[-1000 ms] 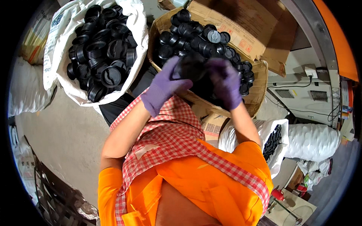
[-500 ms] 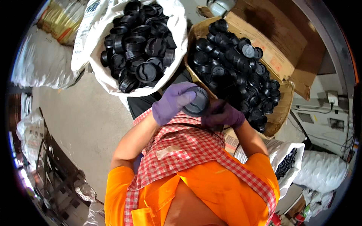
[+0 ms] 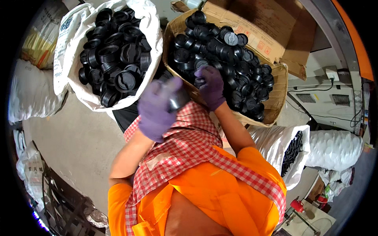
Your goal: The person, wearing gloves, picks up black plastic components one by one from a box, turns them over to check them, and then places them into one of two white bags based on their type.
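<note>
My left hand [image 3: 157, 108], in a purple glove and smeared by motion, is closed on a round black plastic cap [image 3: 180, 99] above my lap. My right hand [image 3: 212, 87], gloved the same, hovers at the near edge of a cardboard box [image 3: 275, 104] heaped with black caps [image 3: 226, 51]. Its fingers are curled in; a dark bit shows at their tips, but I cannot tell whether it is held or lies behind. A white woven sack [image 3: 152, 47] full of similar ribbed black caps [image 3: 114, 51] stands to the left of the box.
Another white sack [image 3: 299, 157] at the right holds small black pieces. Beside it lies a bulging white bag [image 3: 334, 149]. Grey equipment with a cable [image 3: 332, 74] stands beyond the box. White sacks [image 3: 37, 90] line the left, and a dark metal frame [image 3: 63, 200] sits at lower left.
My right hand has gone from beside the cap up to the box's near edge. My left hand keeps the cap and has shifted away leftward. The whole view has swung.
</note>
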`<act>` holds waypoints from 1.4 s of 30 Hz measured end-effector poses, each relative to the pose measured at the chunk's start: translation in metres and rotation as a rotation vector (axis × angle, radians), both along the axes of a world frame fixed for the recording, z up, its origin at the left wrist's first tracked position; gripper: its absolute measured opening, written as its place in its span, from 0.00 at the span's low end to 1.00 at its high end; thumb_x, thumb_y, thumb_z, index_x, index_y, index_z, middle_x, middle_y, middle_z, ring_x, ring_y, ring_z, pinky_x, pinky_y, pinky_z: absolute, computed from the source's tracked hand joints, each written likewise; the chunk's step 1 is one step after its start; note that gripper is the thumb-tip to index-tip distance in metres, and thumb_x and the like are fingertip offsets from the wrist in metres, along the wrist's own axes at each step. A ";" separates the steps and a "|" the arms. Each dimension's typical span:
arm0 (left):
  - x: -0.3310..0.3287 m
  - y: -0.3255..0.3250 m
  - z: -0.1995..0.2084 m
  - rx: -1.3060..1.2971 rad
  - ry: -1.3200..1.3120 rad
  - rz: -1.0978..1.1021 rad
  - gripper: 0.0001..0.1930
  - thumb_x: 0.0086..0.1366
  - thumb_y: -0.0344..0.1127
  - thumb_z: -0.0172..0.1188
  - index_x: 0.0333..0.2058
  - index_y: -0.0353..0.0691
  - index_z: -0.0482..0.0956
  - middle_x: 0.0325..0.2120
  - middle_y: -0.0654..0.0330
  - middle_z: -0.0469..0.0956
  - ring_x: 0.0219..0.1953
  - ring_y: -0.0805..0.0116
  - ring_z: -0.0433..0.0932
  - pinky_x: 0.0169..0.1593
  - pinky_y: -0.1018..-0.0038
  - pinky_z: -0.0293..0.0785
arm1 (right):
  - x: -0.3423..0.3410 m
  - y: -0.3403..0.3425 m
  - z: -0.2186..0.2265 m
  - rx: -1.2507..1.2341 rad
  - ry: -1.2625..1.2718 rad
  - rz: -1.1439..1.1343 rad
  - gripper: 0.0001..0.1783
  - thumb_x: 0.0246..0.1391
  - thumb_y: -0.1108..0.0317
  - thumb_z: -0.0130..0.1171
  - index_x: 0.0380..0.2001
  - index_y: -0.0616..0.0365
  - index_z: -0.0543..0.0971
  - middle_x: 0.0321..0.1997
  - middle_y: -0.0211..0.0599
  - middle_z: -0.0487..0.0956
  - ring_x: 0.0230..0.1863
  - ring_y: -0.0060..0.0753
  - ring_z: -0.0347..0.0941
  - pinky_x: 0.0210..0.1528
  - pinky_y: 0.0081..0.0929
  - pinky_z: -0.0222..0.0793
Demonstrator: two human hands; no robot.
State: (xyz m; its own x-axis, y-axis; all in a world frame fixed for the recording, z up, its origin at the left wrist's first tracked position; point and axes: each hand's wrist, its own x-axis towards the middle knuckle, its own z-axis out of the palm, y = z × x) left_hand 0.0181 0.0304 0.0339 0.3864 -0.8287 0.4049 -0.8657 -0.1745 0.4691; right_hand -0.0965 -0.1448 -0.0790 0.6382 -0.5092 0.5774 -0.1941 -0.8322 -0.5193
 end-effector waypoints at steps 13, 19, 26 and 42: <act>0.038 -0.033 -0.043 -0.158 1.161 -0.148 0.28 0.59 0.26 0.61 0.59 0.36 0.65 0.51 0.57 0.72 0.51 0.69 0.70 0.55 0.75 0.66 | -0.099 -0.081 0.006 0.531 0.323 0.143 0.09 0.44 0.81 0.53 0.30 0.59 0.77 0.38 0.41 0.79 0.40 0.41 0.75 0.45 0.29 0.70; -0.006 -0.066 -0.073 0.007 1.768 -0.242 0.27 0.56 0.26 0.56 0.56 0.34 0.66 0.46 0.55 0.72 0.47 0.66 0.73 0.51 0.73 0.71 | -0.068 -0.034 0.053 0.716 0.132 0.425 0.16 0.46 0.77 0.56 0.42 0.61 0.76 0.44 0.41 0.78 0.48 0.42 0.73 0.53 0.35 0.66; -0.016 -0.050 -0.069 0.022 1.365 0.073 0.20 0.56 0.25 0.54 0.49 0.36 0.71 0.39 0.56 0.76 0.37 0.65 0.77 0.39 0.73 0.77 | -0.035 -0.003 0.082 -0.099 0.346 0.237 0.19 0.44 0.74 0.57 0.43 0.53 0.76 0.43 0.41 0.78 0.49 0.51 0.70 0.52 0.43 0.64; 0.029 0.025 -0.043 0.109 1.380 -0.530 0.31 0.53 0.26 0.60 0.57 0.42 0.63 0.39 0.59 0.73 0.33 0.66 0.75 0.35 0.74 0.73 | -0.044 0.038 0.041 1.429 0.298 1.050 0.11 0.51 0.64 0.58 0.24 0.61 0.75 0.25 0.34 0.77 0.29 0.28 0.72 0.37 0.27 0.68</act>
State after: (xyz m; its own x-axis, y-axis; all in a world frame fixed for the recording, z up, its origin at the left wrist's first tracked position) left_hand 0.0474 0.0556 -0.0090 0.0551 -0.9941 -0.0936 0.2696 -0.0755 0.9600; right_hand -0.1403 -0.1065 -0.0375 0.9791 0.1851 -0.0839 -0.1467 0.3579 -0.9222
